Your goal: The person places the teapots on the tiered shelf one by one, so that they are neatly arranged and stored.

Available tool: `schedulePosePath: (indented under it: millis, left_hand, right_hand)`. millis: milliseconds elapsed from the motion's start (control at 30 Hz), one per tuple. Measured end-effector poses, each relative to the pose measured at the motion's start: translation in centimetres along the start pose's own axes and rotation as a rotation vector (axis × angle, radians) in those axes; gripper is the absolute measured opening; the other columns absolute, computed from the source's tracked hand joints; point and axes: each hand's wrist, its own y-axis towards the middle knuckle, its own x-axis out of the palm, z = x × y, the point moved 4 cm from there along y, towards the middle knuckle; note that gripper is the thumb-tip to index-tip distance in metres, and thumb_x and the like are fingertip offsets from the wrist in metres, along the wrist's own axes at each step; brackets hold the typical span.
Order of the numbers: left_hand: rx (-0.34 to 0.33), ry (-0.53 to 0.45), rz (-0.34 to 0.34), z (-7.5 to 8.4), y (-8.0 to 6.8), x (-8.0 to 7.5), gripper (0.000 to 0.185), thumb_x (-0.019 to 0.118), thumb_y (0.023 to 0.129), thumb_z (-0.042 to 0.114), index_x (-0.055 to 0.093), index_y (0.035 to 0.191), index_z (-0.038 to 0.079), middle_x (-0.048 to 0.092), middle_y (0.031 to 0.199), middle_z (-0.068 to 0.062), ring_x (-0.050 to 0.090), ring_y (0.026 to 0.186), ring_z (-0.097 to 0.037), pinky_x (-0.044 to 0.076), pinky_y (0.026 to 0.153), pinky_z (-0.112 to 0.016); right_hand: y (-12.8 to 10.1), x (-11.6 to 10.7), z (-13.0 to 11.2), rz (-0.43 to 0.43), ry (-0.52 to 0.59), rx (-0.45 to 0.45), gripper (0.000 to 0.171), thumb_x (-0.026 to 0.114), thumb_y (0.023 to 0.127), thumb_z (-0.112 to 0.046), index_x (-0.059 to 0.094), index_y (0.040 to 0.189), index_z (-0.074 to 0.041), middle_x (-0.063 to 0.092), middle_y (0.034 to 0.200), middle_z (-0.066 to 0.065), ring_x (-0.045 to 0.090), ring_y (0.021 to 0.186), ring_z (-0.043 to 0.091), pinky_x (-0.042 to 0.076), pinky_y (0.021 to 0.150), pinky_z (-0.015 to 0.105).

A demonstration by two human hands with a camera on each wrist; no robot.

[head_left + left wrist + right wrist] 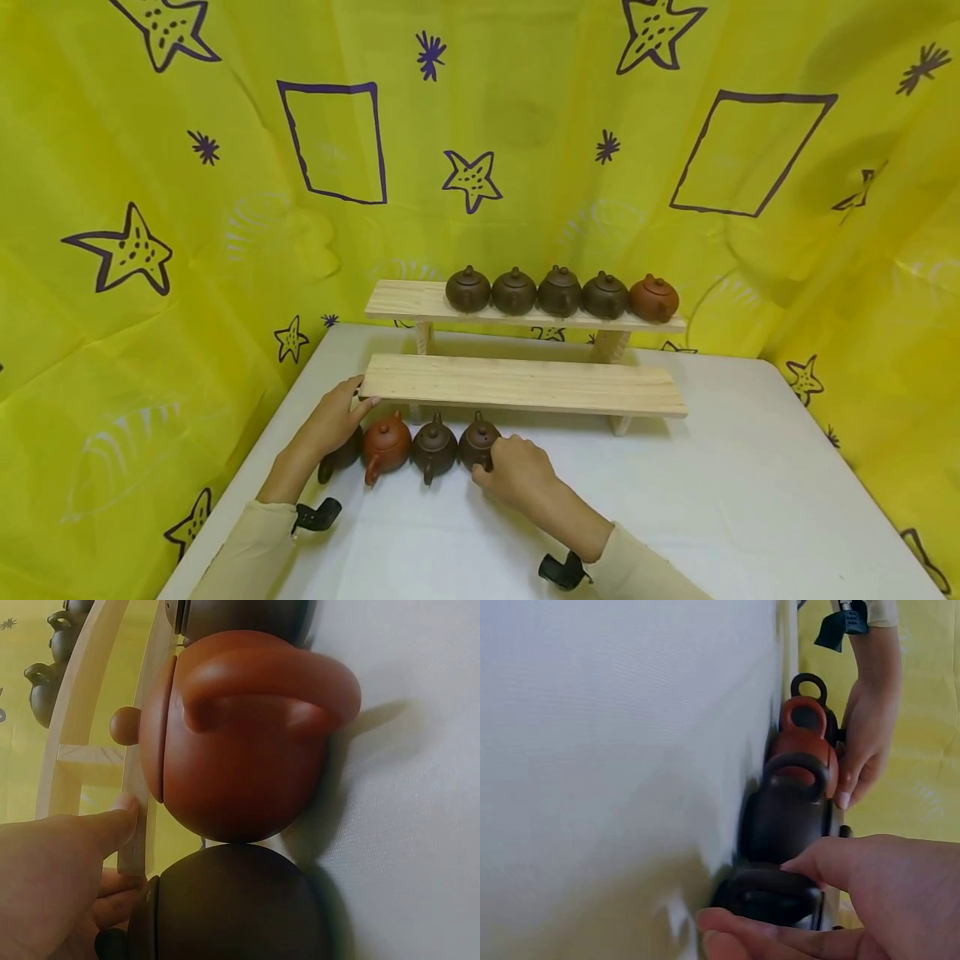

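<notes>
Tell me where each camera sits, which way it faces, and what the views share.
Head: above, facing forward and down at the two-tier wooden shelf; left hand, right hand and both sleeves show.
Left wrist: low on the table, facing the reddish teapot; left hand's fingers touch the shelf edge.
Right wrist: low, facing along the teapot row; right hand grips the dark teapot.
All three share the reddish teapot.

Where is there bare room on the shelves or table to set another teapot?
The lower shelf is bare along its whole length. The upper shelf is free left of its five teapots. The table is open at right. It is crowded in front of the lower shelf's left end, where four teapots and both hands sit.
</notes>
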Motion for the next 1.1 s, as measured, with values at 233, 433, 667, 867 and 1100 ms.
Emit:
schedulePosePath:
  millis: [233, 433, 667, 867, 1100]
  left_hand:
    - [-0.017, 0.000, -0.010, -0.1, 0.1, 0.0, 0.056, 0.059, 0.109, 0.022, 0.043, 0.151, -0.013, 0.053, 0.147, -0.037, 0.050, 0.139, -0.054, 0.039, 0.116, -0.067]
    - [-0.038, -0.003, -0.024, -0.1, 0.1, 0.1, 0.058, 0.058, 0.110, 0.024, 0.042, 0.153, -0.011, 0.052, 0.149, -0.036, 0.049, 0.140, -0.053, 0.039, 0.117, -0.067]
    - [-0.043, -0.002, -0.033, -0.1, 0.1, 0.1, 0.059, 0.058, 0.110, 0.025, 0.042, 0.154, -0.010, 0.052, 0.150, -0.035, 0.048, 0.141, -0.053, 0.038, 0.117, -0.066]
    - [-0.036, 0.009, -0.030, -0.1, 0.3, 0.1, 0.057, 0.059, 0.110, 0.024, 0.043, 0.152, -0.011, 0.052, 0.149, -0.036, 0.049, 0.140, -0.053, 0.039, 0.117, -0.066]
    - [-0.028, 0.013, -0.027, -0.1, 0.1, 0.0, 0.057, 0.059, 0.110, 0.023, 0.043, 0.152, -0.012, 0.052, 0.149, -0.037, 0.049, 0.140, -0.054, 0.038, 0.117, -0.067]
  right_hand:
    - [-0.3, 0.9, 0.3, 0.082, 0.042, 0.002, 0.046, 0.079, 0.093, -0.035, 0.057, 0.063, -0.009, 0.060, 0.066, 0.010, 0.051, 0.055, 0.017, 0.042, 0.046, 0.033]
    - [-0.8, 0.7, 0.4, 0.091, 0.068, -0.034, 0.041, 0.078, 0.097, -0.024, 0.058, 0.064, -0.009, 0.059, 0.060, 0.006, 0.048, 0.050, 0.013, 0.039, 0.043, 0.026]
    - [-1.8, 0.3, 1.6, 0.066, 0.135, -0.034, 0.031, 0.075, 0.099, -0.020, 0.063, 0.073, -0.008, 0.059, 0.065, 0.003, 0.047, 0.056, 0.012, 0.041, 0.049, 0.027]
    - [-3.3, -1.1, 2.8, 0.092, 0.169, -0.072, 0.031, 0.075, 0.098, -0.021, 0.062, 0.072, -0.012, 0.056, 0.063, -0.004, 0.045, 0.058, 0.009, 0.040, 0.051, 0.026]
    - [-5.0, -5.1, 5.1, 0.131, 0.241, -0.064, 0.030, 0.072, 0.101, -0.018, 0.062, 0.073, -0.015, 0.056, 0.059, -0.010, 0.044, 0.051, 0.001, 0.037, 0.046, 0.020]
